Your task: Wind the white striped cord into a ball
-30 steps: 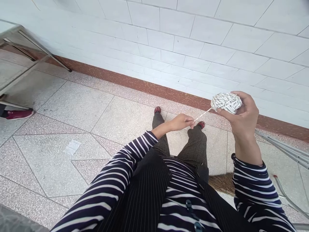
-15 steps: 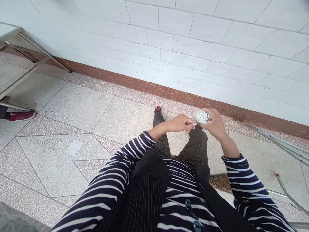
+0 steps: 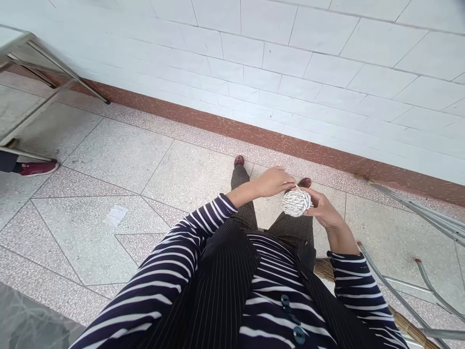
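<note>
A ball of white cord (image 3: 295,202), its strands wound over one another, is held in front of my thighs. My right hand (image 3: 324,207) grips it from the right side, fingers curled round its edge. A short stretch of the cord rises from the top of the ball to my left hand (image 3: 275,182). The fingers of that hand are pinched together on the strand, just up and left of the ball. What else the pinch may cover is hidden.
A metal-framed table (image 3: 54,55) stands at the left, with another person's red shoe (image 3: 38,168) by its leg. A white paper (image 3: 115,215) lies on the floor. Metal tubes (image 3: 410,203) and a straw broom (image 3: 407,325) are at the right. A tiled wall (image 3: 269,63) rises ahead.
My right hand and the cord ball have come lower and nearer my body, and the ball has been turned. My left hand has shifted slightly up, still pinching the strand.
</note>
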Available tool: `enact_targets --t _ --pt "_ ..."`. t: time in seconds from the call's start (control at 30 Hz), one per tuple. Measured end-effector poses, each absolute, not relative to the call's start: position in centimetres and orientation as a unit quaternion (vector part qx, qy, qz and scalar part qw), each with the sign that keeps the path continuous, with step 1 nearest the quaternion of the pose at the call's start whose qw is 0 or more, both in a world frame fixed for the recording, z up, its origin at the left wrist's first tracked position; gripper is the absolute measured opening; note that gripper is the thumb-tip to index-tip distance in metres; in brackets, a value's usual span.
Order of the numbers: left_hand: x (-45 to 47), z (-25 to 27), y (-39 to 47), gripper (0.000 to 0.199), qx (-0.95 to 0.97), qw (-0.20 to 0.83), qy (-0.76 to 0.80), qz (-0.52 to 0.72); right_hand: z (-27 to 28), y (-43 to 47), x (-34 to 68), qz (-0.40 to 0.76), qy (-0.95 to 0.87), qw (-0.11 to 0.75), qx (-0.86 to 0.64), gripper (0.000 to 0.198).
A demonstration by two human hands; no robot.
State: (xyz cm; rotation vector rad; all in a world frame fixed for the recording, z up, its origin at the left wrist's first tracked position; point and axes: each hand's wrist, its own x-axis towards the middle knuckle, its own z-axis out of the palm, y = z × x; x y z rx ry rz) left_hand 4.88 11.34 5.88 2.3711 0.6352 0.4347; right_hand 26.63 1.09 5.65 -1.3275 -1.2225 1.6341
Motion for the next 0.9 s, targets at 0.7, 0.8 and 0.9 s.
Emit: enact_targets --t 0.7,0.8,0.9 --pt "3.9 -5.2 8.6 0.046 0.74 0.488 0.419 0.198 8.3 -3.4 24.4 0.587 -0.405 0.515 -0.475 0.08" --pt "4.2 -6.3 8.2 0.06 0.726 0.51 0.429 0.167 8.5 -3.8 25.2 0.578 -0.41 0.512 -0.485 0.083" --pt "5.1 -7.0 8.0 0.061 0.754 0.503 0.397 0.146 8.7 -4.0 25.5 0.572 -0.418 0.505 -0.493 0.085"
